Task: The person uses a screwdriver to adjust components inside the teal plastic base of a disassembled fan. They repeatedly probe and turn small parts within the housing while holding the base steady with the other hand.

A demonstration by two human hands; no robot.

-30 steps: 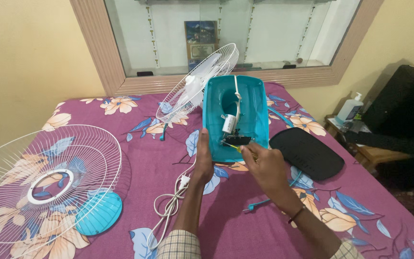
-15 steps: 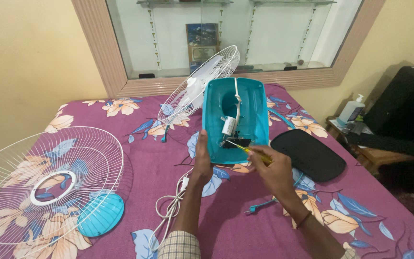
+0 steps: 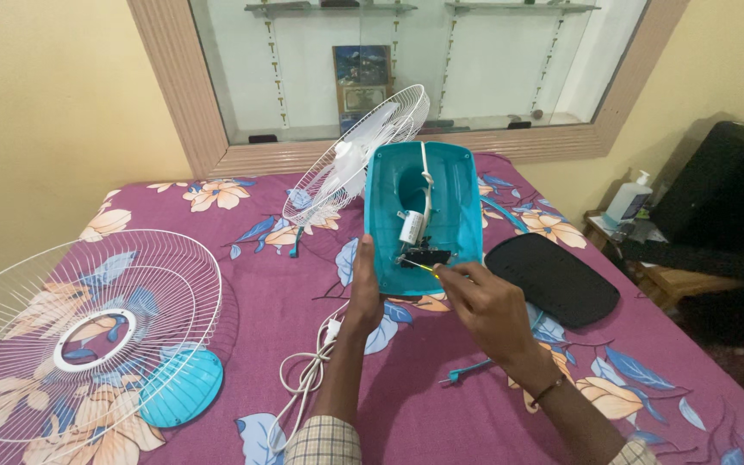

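Teal fan base [image 3: 441,185] stands tipped up on the floral bedspread [image 3: 251,284], hollow underside facing the person; left hand [image 3: 362,297] is clamped on its lower left edge, thumb up along the rim; right hand [image 3: 484,306], just right of the left, has fingers pinched together on a thin yellow-tipped tool [image 3: 421,267] touching the black component [image 3: 424,257] inside; white cable [image 3: 312,366] lies below the left hand; black cover [image 3: 553,277] lies beyond the right hand; detached white grille [image 3: 88,331] lies well left.
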